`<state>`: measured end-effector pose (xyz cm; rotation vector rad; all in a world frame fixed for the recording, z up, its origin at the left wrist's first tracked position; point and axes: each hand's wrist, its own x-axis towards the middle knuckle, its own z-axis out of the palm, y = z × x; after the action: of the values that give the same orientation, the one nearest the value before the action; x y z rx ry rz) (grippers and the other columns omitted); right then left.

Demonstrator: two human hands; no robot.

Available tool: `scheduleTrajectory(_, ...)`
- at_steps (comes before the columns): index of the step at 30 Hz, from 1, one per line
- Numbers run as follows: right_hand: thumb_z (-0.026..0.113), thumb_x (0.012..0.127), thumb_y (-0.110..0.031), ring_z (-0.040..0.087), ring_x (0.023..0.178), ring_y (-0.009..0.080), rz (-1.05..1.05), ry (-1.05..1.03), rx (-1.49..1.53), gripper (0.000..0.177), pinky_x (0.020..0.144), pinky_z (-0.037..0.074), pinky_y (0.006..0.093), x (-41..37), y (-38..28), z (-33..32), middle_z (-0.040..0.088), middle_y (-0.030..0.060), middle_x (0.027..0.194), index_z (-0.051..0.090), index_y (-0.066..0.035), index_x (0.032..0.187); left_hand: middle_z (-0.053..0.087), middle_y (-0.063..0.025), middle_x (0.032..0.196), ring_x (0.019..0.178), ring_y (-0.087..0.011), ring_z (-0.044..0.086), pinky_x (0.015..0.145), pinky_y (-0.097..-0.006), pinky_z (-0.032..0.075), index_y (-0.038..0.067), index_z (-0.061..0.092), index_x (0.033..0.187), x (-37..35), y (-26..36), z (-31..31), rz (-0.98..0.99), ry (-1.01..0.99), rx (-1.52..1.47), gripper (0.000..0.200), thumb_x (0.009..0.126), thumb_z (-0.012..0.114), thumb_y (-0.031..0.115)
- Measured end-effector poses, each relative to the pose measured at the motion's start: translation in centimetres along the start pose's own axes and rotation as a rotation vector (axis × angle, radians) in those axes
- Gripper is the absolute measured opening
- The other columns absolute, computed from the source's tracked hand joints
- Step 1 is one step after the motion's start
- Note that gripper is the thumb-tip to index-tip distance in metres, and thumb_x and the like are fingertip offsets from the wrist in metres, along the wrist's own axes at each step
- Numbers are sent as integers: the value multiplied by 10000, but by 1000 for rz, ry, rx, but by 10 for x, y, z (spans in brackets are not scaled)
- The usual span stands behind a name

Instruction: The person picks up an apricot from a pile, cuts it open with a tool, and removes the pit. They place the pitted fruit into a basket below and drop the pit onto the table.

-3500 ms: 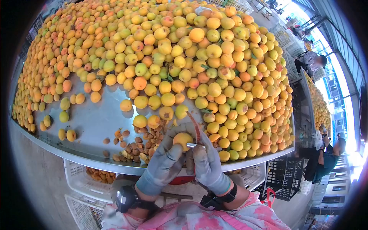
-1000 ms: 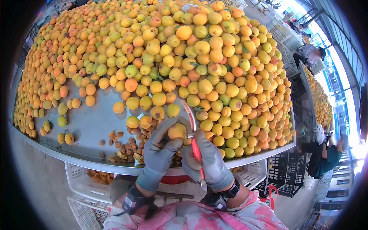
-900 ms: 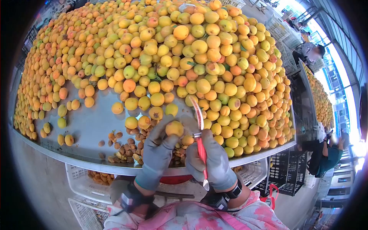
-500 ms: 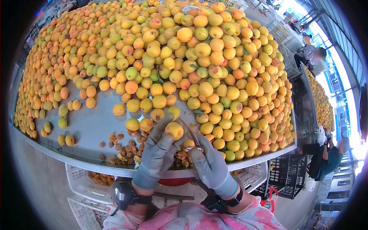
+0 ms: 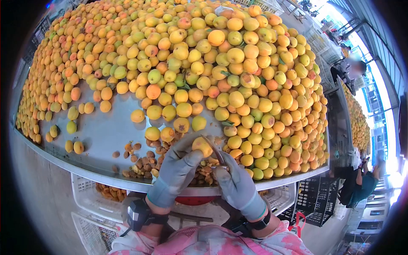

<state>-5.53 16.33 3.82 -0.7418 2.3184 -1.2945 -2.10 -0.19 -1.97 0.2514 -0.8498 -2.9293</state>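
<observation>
Grey gloves cover both hands. My left hand [image 5: 179, 163] is closed around a yellow apricot [image 5: 201, 146], over the near edge of the metal table [image 5: 102, 131]. In my right hand [image 5: 236, 182] is a knife [image 5: 217, 152] with a curved, brownish blade, pointing up and away from me. The blade overlaps the right side of the apricot in this view. Brown apricot pits [image 5: 144, 166] lie in a heap left of my hands. Cut orange apricot pieces [image 5: 203, 175] sit between my wrists, partly hidden.
A large pile of whole apricots [image 5: 272, 97] covers the back and right of the table. Below the front edge stand a white crate [image 5: 87, 195] holding apricot pieces and black crates [image 5: 318, 195]. Two people [image 5: 361, 182] are at the right, near another apricot-covered table [image 5: 356, 119].
The apricot in my left hand has turned and moved slightly up and right, against the blade. A loose apricot beside the fingertips now rests on the table. The view has shifted slightly.
</observation>
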Motion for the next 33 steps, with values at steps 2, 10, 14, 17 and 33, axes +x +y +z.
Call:
scheduleTrajectory(2,494,962,-240,623,714,404,42,-69,26,466,621,479,407,-1,-4,-6,595,235,742,403,45,1319,613,-102,1193,1114,-203,581,990,-357,460,20,505,1310,-2,-2,-1,29,-24,66,563,833,732,214)
scheduleTrajectory(10,481,966,-292,599,687,418,-2,-13,-91,466,603,453,425,4,14,9,582,231,726,434,65,1262,611,-83,1206,1113,-165,568,969,-309,454,4,514,1302,-5,1,3,-14,-66,245,538,843,723,192)
scheduleTrajectory(14,473,966,-303,601,674,419,-204,150,-78,448,589,456,423,6,2,13,578,228,698,463,61,1225,615,-59,1190,1092,-134,562,942,-281,455,8,517,1301,-6,-11,-1,56,-61,233,496,872,693,183)
scheduleTrajectory(17,485,959,-275,604,655,411,-207,102,-95,415,571,457,418,4,6,9,581,217,694,477,56,1210,607,-51,1202,1077,-129,564,936,-280,450,10,523,1294,-7,-5,-3,4,-112,221,485,881,686,207)
scheduleTrajectory(33,536,940,-315,602,663,425,-144,79,-37,443,554,470,432,10,17,13,588,212,772,471,14,1230,616,-17,1008,901,-89,547,789,-241,448,-1,600,1141,-3,-1,10,85,-84,405,370,889,660,263)
